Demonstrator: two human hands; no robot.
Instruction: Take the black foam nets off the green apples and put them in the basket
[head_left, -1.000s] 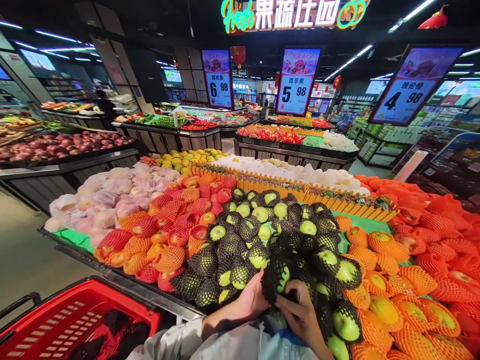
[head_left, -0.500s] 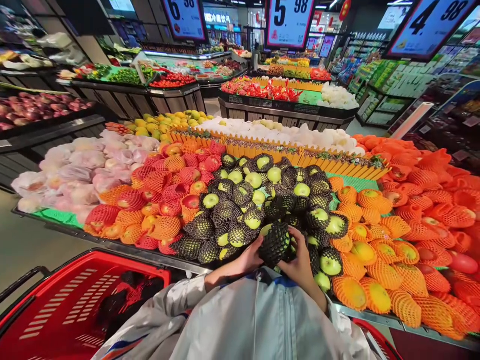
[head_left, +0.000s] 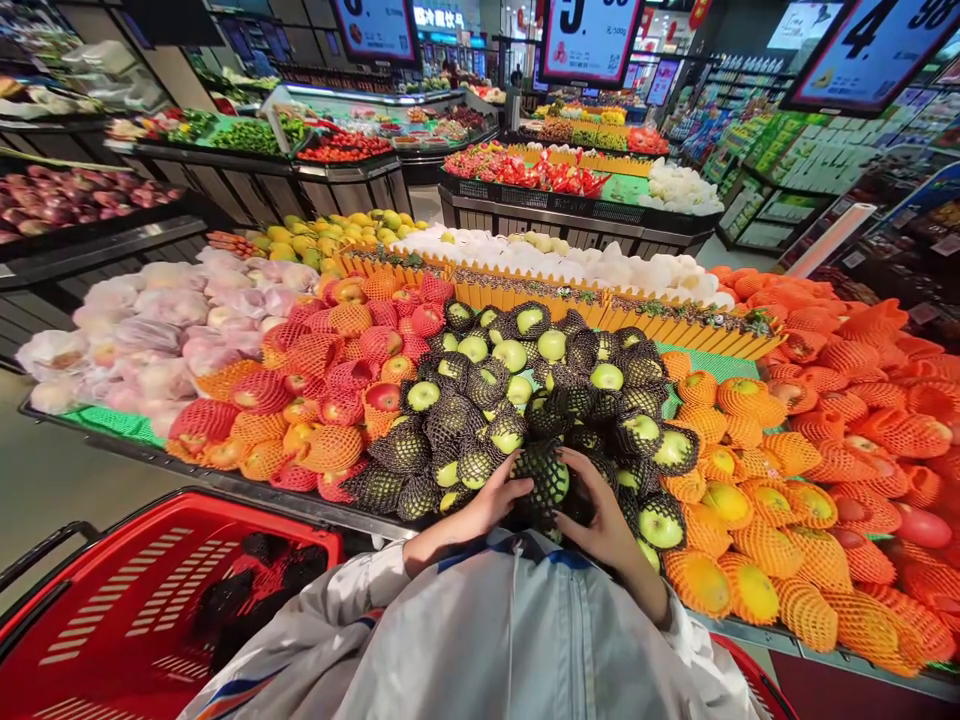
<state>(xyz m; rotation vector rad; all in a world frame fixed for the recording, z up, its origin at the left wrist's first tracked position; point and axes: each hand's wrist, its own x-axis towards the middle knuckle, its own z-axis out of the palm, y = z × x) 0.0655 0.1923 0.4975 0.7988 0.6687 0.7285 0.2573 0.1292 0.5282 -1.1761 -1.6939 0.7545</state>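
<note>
A green apple (head_left: pixel 543 478) in a black foam net is held between my two hands, in front of my chest. My left hand (head_left: pixel 491 503) closes on its left side, with the thumb across the near face. Around its right side curves my right hand (head_left: pixel 600 512), fingertips at the top and thumb lower down. Just beyond is a heap of green apples (head_left: pixel 510 355), most in black nets.
Red apples (head_left: pixel 322 365) in red and orange nets lie left of the heap, orange-netted fruit (head_left: pixel 742 500) right. At lower left stands a red shopping basket (head_left: pixel 97 620) with dark netted items inside. A low yellow fence (head_left: pixel 525 298) runs behind the heap.
The apple has turned in my hands, so more green shows through the net on its right. My left thumb has come over its front, and my right fingers have shifted and spread.
</note>
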